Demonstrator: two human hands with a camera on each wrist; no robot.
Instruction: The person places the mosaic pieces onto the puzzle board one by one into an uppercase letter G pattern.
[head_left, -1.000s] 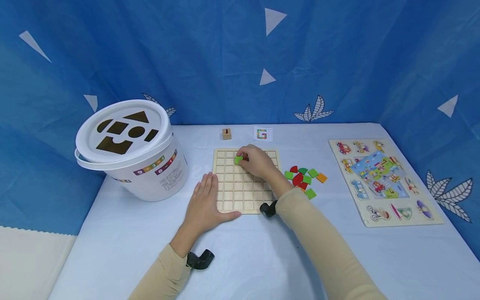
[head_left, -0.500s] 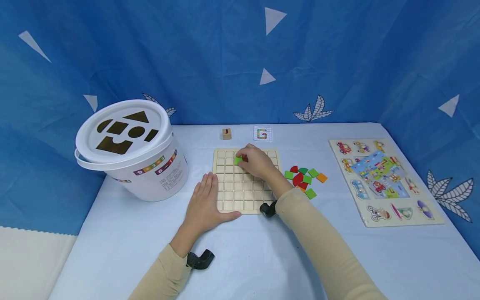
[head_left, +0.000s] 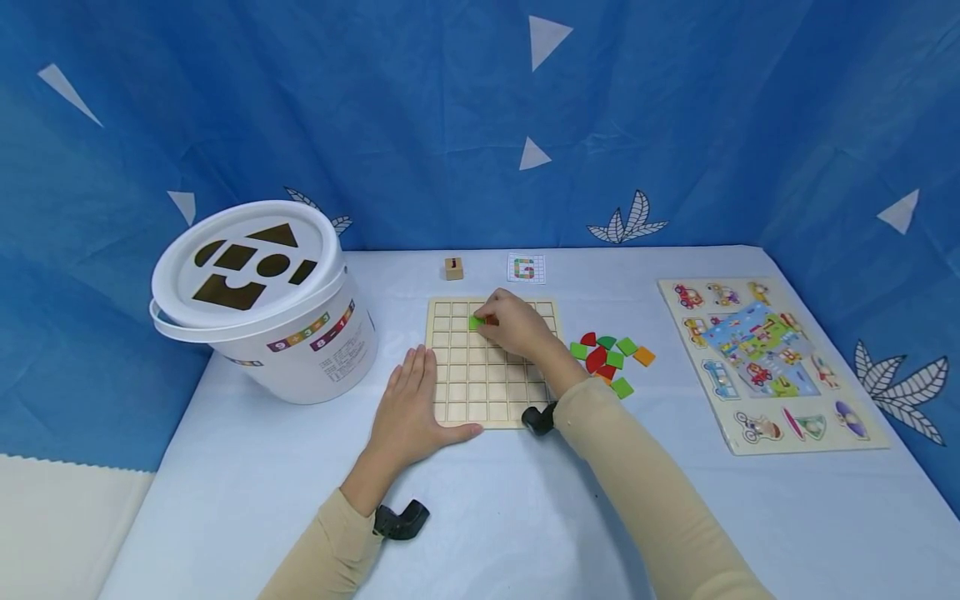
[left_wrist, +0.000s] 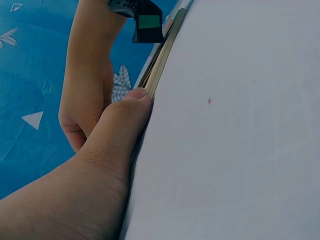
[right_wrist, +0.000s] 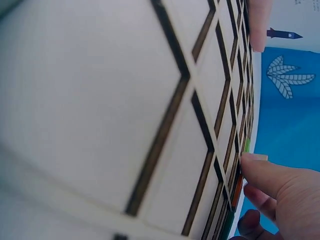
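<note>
A wooden grid board (head_left: 480, 385) lies in the middle of the table. My right hand (head_left: 489, 322) reaches over its far rows with curled fingers and pinches a green tile (head_left: 476, 322) down on a cell; a bit of red shows beside it. In the right wrist view a fingertip (right_wrist: 253, 161) sits on the green tile (right_wrist: 246, 146) at the grid board's (right_wrist: 100, 100) far edge. My left hand (head_left: 408, 404) lies flat on the table by the board's front left corner. Its thumb (left_wrist: 125, 117) touches the board's edge (left_wrist: 161, 67).
A white shape-sorter bucket (head_left: 255, 300) stands at the left. Loose red, green and orange tiles (head_left: 609, 357) lie right of the board. A small wooden cube (head_left: 453, 267) and a letter card (head_left: 525, 268) sit behind it. A picture puzzle (head_left: 765, 367) lies far right.
Almost nothing: my right hand has stayed on the green tile at the same cell, with only a slight shift of its fingers. The left hand has not moved.
</note>
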